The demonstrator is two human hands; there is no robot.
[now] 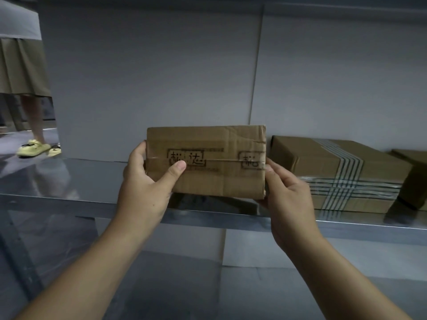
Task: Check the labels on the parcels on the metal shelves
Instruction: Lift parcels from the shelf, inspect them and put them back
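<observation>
Inspecting small cardboard parcel (pixel 205 161), held upright just above metal shelf (pixel 76 179), centre | left hand (pixel 147 181) grips left edge, thumb on front; right hand (pixel 286 195) clasps right edge | only printed stamps face me, no label | taped box (pixel 335 174) and far-right box (pixel 414 179) likely still to check
</observation>
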